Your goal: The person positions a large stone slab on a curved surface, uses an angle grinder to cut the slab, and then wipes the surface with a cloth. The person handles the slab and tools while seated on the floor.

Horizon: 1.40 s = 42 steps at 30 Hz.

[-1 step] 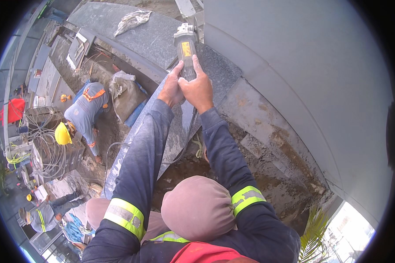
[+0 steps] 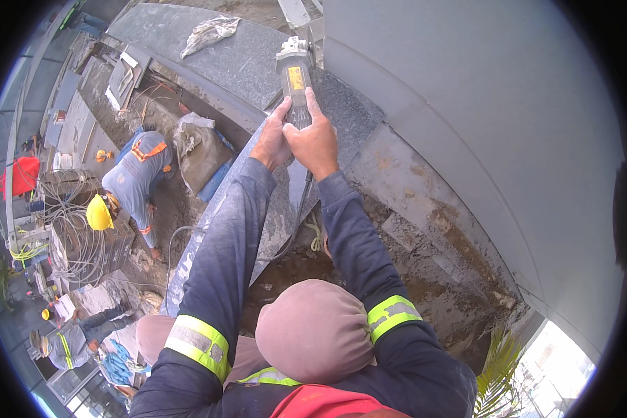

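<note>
An angle grinder [image 2: 292, 73] with a grey body and yellow label points away from me near the top centre, its disc at the right side of the head. My left hand [image 2: 270, 139] and my right hand [image 2: 311, 139] are closed on its lower body side by side, thumbs close together. A black cord [image 2: 303, 195] hangs from it past my right wrist. Beneath lies a long speckled grey stone slab [image 2: 348, 111], dusty along its left part.
A white rag [image 2: 209, 35] lies on another slab. At left, a co-worker [image 2: 136, 184] in a yellow helmet bends beside a sack [image 2: 195, 153] and tangled cables [image 2: 83, 237]; another person [image 2: 70, 345] is lower left. A curved grey wall [image 2: 488, 125] borders the right, above rubble [image 2: 432, 292].
</note>
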{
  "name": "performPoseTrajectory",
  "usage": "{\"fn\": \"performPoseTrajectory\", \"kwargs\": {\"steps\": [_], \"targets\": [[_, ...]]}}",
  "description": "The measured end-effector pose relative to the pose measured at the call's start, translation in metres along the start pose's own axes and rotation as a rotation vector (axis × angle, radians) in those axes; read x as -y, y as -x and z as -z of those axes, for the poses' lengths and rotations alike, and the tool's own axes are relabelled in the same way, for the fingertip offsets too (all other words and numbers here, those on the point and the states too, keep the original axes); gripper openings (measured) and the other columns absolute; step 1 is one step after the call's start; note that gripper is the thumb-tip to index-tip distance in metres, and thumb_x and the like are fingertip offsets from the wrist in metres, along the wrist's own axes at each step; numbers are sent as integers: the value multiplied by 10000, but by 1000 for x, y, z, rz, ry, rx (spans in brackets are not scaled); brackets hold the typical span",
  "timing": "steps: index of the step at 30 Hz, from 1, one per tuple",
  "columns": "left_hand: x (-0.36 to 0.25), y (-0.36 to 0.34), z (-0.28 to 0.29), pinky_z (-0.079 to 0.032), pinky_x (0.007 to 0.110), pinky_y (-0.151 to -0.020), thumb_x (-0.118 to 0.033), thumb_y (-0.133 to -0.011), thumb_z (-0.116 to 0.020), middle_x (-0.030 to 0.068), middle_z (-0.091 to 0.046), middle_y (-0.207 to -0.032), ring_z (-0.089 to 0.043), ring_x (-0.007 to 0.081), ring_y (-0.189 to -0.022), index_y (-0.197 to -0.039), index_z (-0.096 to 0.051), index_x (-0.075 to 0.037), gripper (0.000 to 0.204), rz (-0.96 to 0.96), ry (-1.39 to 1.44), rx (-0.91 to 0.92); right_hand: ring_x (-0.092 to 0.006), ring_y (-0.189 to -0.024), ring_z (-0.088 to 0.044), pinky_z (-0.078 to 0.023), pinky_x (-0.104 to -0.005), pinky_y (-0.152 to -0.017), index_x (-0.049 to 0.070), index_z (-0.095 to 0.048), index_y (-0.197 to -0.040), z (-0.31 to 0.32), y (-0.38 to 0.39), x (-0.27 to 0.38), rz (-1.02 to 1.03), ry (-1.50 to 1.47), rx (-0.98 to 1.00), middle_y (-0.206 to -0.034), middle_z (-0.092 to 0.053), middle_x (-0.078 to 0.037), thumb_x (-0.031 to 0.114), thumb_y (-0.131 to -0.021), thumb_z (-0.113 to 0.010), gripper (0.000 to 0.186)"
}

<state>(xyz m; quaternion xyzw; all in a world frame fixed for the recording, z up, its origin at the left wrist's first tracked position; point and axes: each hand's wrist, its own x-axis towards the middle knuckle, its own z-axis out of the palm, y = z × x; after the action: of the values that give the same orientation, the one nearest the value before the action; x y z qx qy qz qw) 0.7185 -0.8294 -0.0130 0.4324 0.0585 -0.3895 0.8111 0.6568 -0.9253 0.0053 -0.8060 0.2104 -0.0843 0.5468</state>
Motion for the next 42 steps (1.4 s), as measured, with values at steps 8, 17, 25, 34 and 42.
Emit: {"fn": "performPoseTrajectory", "kwargs": {"steps": [8,17,25,34,42], "targets": [[-1,-7,5,-503,432,-1037,-399,-1101,-411,152,-572,-1317,-611,254,-1201,-1496,-400,-51,526,-27,13,29,-348,-976,-753,-588,-398,-874,19,-386,-1569,-3,-6,-1,-2,-32,-3,-1165,-721,-268,184,-749,-706,896],[-1,-2,-1,-508,413,-1017,-384,-1104,-415,132,-587,-1291,-615,237,-1175,-1486,-419,-48,509,-45,-27,-12,-468,-1050,-698,-552,-481,-940,83,-360,-1593,2,1,4,-36,-56,23,-1137,-703,-318,207,-748,-703,920],[-4,-2,-5,-504,424,-1018,-411,-1100,-423,127,-589,-1303,-617,246,-1172,-1470,-436,-53,514,-15,-30,-29,-405,-1001,-731,-570,-438,-904,55,-385,-1577,3,-1,4,-22,-20,-3,-1128,-723,-282,204,-747,-700,900],[-6,3,-10,-512,417,-1008,-406,-1102,-418,139,-583,-1303,-617,243,-1181,-1465,-432,-41,515,-30,-86,-55,-368,-946,-751,-583,-411,-854,40,-395,-1569,1,0,0,-16,-6,-12,-1089,-732,-278,196,-750,-706,890],[5,12,-3,-519,404,-997,-395,-1098,-437,141,-585,-1294,-623,237,-1165,-1458,-441,-39,506,-24,-51,-39,-402,-888,-717,-563,-457,-840,86,-373,-1589,5,16,2,-32,-37,13,-970,-726,-267,196,-756,-697,901]]}}
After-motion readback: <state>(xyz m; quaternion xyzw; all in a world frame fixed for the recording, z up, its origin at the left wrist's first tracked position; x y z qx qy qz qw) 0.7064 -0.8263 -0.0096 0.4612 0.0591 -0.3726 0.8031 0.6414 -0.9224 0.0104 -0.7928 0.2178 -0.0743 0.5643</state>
